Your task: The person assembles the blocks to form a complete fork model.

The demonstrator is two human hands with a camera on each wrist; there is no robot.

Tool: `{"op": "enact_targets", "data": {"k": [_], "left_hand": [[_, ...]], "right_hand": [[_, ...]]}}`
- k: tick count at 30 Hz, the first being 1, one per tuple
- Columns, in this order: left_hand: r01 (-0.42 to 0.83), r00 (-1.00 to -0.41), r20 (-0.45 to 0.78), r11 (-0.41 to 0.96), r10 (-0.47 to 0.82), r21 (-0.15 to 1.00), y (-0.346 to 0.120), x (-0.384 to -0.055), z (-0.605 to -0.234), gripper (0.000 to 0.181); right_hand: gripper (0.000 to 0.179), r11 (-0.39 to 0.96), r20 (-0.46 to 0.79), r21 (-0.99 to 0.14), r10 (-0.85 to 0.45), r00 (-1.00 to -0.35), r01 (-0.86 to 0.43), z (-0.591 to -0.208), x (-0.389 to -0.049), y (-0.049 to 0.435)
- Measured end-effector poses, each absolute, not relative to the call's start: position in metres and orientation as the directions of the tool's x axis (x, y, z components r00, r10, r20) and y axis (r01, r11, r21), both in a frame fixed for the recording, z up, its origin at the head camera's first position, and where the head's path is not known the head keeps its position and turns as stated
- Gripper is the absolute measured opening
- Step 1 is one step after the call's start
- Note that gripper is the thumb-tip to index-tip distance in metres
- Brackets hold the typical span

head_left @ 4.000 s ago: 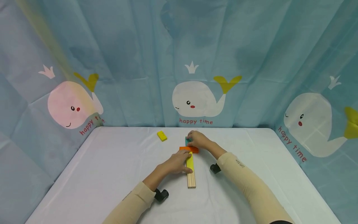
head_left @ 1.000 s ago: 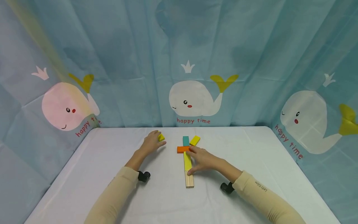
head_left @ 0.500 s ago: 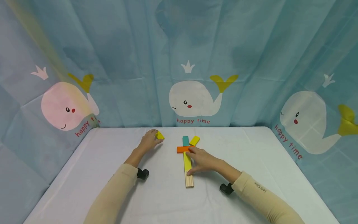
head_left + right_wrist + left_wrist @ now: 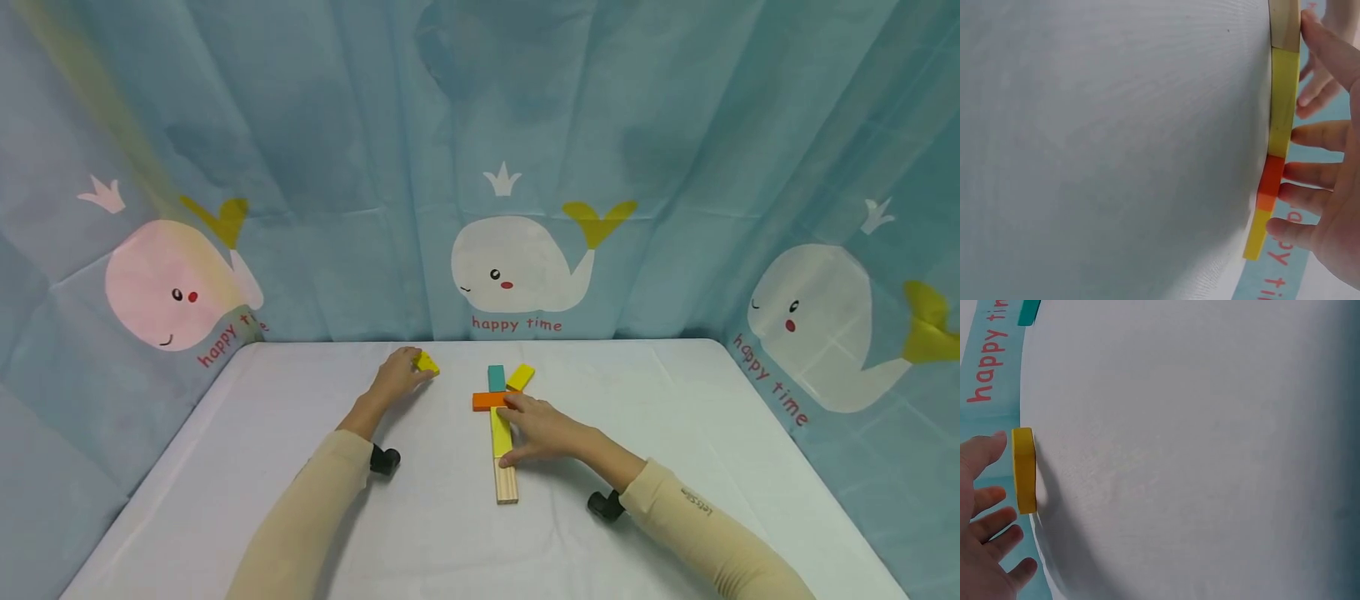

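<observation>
My left hand [image 4: 399, 373] is at a small yellow block [image 4: 427, 363] near the table's far edge. Its thumb and fingers are spread around the block; the left wrist view shows them extended beside the upright yellow side [image 4: 1025, 470]. My right hand [image 4: 546, 429] lies along a row of flat blocks, fingers slightly bent. Its thumb is at the join between a plain wooden block [image 4: 506, 485] and a long yellow block [image 4: 500, 433]. Its fingertips reach the crosswise orange block [image 4: 487, 402]. Beyond that lie a teal block [image 4: 497, 378] and a slanted yellow block [image 4: 521, 377].
A white cloth covers the table [image 4: 420, 542]. Behind it hangs a light blue curtain [image 4: 360, 275] printed with whales, meeting the table's far edge and both sides. Each wrist carries a black camera, the left camera [image 4: 386, 461] and the right camera [image 4: 606, 506].
Since the earliest frame, the left hand left the row for the far-left yellow block. The right hand came back from the teal block, and a slanted yellow block now shows beside it.
</observation>
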State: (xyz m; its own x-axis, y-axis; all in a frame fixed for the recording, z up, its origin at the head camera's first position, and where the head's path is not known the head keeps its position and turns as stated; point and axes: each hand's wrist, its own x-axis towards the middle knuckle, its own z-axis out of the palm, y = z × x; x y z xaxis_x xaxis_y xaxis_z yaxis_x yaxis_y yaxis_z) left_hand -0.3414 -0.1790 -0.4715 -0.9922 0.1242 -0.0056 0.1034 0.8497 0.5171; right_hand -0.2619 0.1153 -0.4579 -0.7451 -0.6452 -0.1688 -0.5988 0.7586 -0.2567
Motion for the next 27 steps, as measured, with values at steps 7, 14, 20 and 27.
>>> {"op": "enact_targets", "data": {"k": [7, 14, 20, 27], "left_hand": [[0.135, -0.989, 0.014, 0.846, 0.149, 0.515, -0.1759, -0.346, -0.4751, 0.056], [0.144, -0.987, 0.015, 0.859, 0.157, 0.491, -0.1728, -0.3473, -0.4768, 0.052], [0.129, -0.989, 0.001, 0.868, 0.146, 0.479, -0.1721, -0.3483, -0.4776, 0.051], [0.118, -0.991, 0.007, 0.867, 0.13, 0.484, -0.1724, -0.3499, -0.4773, 0.052]], "right_hand": [[0.091, 0.764, -0.173, -0.255, -0.639, -0.75, -0.592, -0.4597, -0.2623, 0.1153], [0.091, 0.771, -0.172, -0.236, -0.632, -0.756, -0.591, -0.4607, -0.2632, 0.115], [0.09, 0.778, -0.181, -0.23, -0.625, -0.76, -0.585, -0.4599, -0.2632, 0.1144], [0.09, 0.78, -0.179, -0.227, -0.622, -0.762, -0.583, -0.4602, -0.2632, 0.1135]]}}
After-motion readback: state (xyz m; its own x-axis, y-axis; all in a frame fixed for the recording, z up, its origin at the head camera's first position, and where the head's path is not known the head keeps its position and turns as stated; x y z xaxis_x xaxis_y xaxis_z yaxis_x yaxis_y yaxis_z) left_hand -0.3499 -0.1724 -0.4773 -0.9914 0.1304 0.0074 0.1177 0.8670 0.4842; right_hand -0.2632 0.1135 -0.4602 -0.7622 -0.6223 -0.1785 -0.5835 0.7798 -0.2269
